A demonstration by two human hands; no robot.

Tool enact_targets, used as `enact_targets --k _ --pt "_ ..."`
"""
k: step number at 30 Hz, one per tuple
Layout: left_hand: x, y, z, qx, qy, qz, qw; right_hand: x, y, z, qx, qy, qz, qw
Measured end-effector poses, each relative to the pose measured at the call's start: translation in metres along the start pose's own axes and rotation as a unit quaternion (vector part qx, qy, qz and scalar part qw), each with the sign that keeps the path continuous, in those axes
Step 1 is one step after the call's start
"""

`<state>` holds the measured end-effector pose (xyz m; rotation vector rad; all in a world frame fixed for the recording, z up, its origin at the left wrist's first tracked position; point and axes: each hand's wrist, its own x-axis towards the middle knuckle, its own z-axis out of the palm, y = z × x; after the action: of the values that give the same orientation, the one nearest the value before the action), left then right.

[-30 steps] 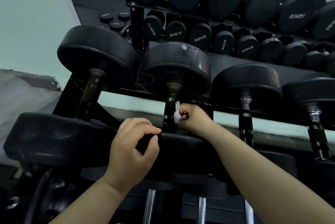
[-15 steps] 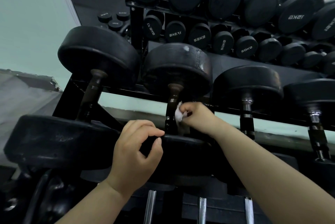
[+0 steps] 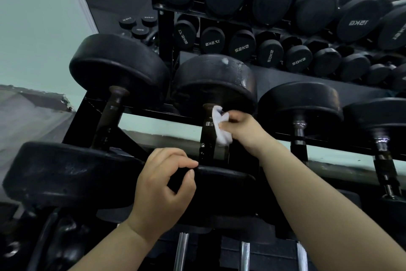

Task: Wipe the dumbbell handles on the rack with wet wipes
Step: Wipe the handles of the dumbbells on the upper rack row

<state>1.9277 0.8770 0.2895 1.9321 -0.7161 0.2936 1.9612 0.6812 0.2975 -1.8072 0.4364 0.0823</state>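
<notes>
Item: crumpled white wet wipe (image 3: 220, 126), your right hand (image 3: 241, 128) with fingers clamped on it. It has travelled up the dark worn metal dumbbell handle (image 3: 206, 141) to the far collar, so this handle looks nearly done. Your left hand (image 3: 162, 189), fingers curled, grips the near black rubber head (image 3: 222, 183). Black steel rack (image 3: 75, 121); pale green wall (image 3: 39, 29) left.

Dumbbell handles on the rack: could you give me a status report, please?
Right hand presses wet wipe against second handle. Left hand grips near head. Nothing blocking.
</notes>
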Motion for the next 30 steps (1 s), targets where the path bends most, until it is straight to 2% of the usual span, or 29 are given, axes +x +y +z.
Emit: enact_targets --k 2,6,8,9,12,13,15,18,22,24,27,30 --pt "0.000 0.000 0.000 -0.002 -0.002 -0.007 1.000 0.002 0.000 0.002 0.023 0.007 0.035 0.999" --pt "0.000 0.000 0.000 0.002 -0.005 -0.007 1.000 -0.029 0.008 0.007 -0.007 -0.088 0.047 0.995" --pt "0.001 0.001 0.000 0.004 -0.005 -0.003 1.000 -0.033 0.008 0.009 -0.036 -0.099 0.043 0.993" --pt "0.001 0.001 -0.001 0.003 -0.006 -0.003 1.000 -0.029 0.005 0.010 -0.035 -0.071 0.033 0.996" --pt "0.000 0.001 -0.001 0.001 -0.012 -0.007 1.000 -0.006 -0.005 0.012 -0.016 0.087 0.011 0.996" --pt "0.000 0.001 -0.001 0.001 -0.013 -0.006 1.000 -0.002 -0.008 0.013 -0.017 0.110 0.015 0.994" --pt "0.001 0.001 -0.002 0.001 -0.018 -0.005 1.000 -0.006 -0.007 0.012 -0.023 0.086 0.009 0.996" --pt "0.003 0.003 -0.003 0.007 -0.036 -0.018 0.999 -0.028 -0.007 0.007 -0.074 -0.019 0.000 0.997" --pt "0.018 0.015 -0.008 -0.018 -0.119 -0.073 0.990 -0.042 -0.027 0.002 -0.081 -0.059 -0.064 0.993" --pt "0.037 0.014 -0.010 0.036 -0.152 -0.085 0.984 -0.044 -0.036 0.003 -0.084 -0.090 -0.082 0.989" --pt "0.072 0.008 -0.013 0.134 -0.206 -0.066 0.967 -0.045 -0.038 0.009 -0.079 -0.087 -0.087 0.989" --pt "0.083 0.003 -0.014 0.183 -0.227 -0.105 0.951 -0.045 -0.032 0.008 -0.048 -0.022 -0.088 0.995"
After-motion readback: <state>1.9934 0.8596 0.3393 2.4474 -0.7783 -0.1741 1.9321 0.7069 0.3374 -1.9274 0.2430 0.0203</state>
